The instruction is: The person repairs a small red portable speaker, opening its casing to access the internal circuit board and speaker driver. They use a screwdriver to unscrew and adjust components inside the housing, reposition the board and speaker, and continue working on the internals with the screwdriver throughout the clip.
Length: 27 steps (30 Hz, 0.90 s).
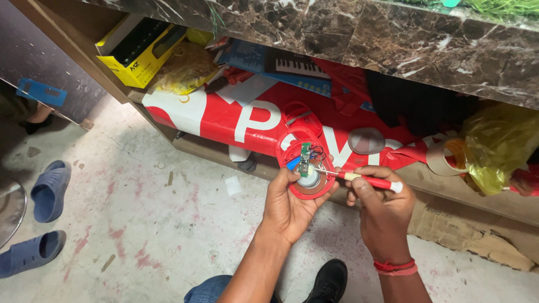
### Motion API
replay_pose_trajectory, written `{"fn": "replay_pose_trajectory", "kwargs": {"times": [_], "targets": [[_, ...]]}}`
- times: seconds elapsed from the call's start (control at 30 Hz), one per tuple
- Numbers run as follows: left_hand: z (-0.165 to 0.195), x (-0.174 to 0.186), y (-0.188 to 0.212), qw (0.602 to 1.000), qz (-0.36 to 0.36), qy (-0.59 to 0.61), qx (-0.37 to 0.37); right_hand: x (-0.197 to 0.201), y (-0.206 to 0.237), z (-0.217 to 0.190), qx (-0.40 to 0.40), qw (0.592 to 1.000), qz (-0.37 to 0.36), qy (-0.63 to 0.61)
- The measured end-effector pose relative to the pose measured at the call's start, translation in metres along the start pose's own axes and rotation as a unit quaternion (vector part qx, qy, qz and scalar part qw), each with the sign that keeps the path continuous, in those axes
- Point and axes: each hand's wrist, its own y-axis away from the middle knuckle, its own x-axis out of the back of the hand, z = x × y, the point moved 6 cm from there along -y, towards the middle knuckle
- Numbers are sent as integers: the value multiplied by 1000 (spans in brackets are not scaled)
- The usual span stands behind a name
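**Open red device in the hand, screwdriver tip at the small board**

At the far left, two blue slippers [42, 219] are lying on the stained concrete floor [146, 224], well apart from the work. Above them, a yellow box [137, 53] is sitting on the shelf under the marble counter [393, 39].

In the middle, the left hand [289, 205] is cupping a round red device shell [307, 174] from below, with the fingers curled around its rim. The shell is open, and a small green circuit board [305, 158] with thin wires is lying inside it, above a round silver part. The device is being held in the air, in front of a red and white banner [247, 120] on the lower shelf. A second red ring part [300, 115] is resting on that banner, just behind.

To the right, the right hand [382, 205] is closing its fingers tightly on a red and white screwdriver [365, 179], and the tip is touching the shell near the board.

I am thinking the main risk is a slip: if the tip is sliding off, it could be scratching the board or tearing a thin wire. The shell has only a palm for support, so strong pushing could be tilting it, and small loose parts could be dropping to the floor. The roll of brown tape [449, 157] at the right is staying away from the hands.
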Motion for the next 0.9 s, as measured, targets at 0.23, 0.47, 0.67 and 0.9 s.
{"fn": "replay_pose_trajectory", "kwargs": {"times": [0.23, 0.47, 0.67, 0.9], "targets": [[0, -2, 0, 1000, -19, 4, -1, -3, 1, 0, 10, 999, -3, 43], [0, -7, 1, 999, -32, -4, -10, -5, 1, 0, 23, 999, -24, -14], [0, -14, 4, 998, -57, -23, -13, -5, 2, 0, 20, 995, -48, -83], [1, -17, 6, 998, -39, -40, -18, -4, 2, 2, 19, 992, -46, -113]]}}
